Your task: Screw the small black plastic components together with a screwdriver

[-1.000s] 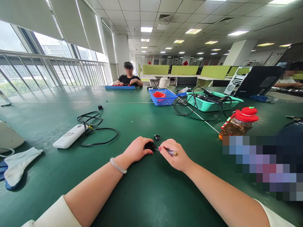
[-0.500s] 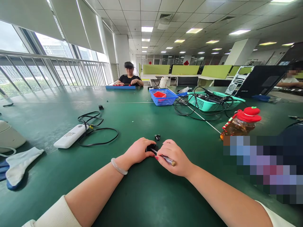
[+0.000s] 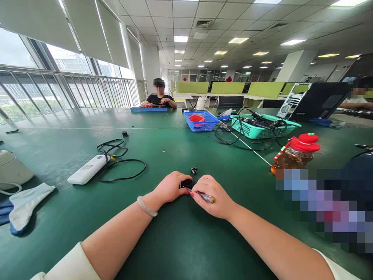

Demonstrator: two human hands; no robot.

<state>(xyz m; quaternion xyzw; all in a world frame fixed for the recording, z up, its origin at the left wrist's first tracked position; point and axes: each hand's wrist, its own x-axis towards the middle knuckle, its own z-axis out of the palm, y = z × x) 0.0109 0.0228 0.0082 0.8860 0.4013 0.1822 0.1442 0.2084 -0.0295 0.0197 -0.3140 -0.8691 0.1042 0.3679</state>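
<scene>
My left hand (image 3: 169,188) rests on the green table (image 3: 186,241), its fingers closed around a small black part (image 3: 187,183) that they partly cover. In my right hand (image 3: 215,196) is a small screwdriver (image 3: 207,197) with a clear handle and a brass-coloured end. Its thin shaft slants left and reaches the near side of the black part; whether the tip sits in anything is too small to tell. Just beyond both hands lies a tiny dark, shiny piece (image 3: 194,170) on the tabletop.
To the left are a white power bank (image 3: 87,170) with a looped black cable (image 3: 124,180) and a glove (image 3: 27,208). Farther back stand a blue basket (image 3: 201,125) and a green basket (image 3: 253,133) of cables. A red-capped bottle (image 3: 295,155) stands right. Another person (image 3: 159,97) sits opposite.
The screwdriver and my right hand have shifted very slightly left, with the handle lying a little flatter. My left hand keeps its grip on the black part.
</scene>
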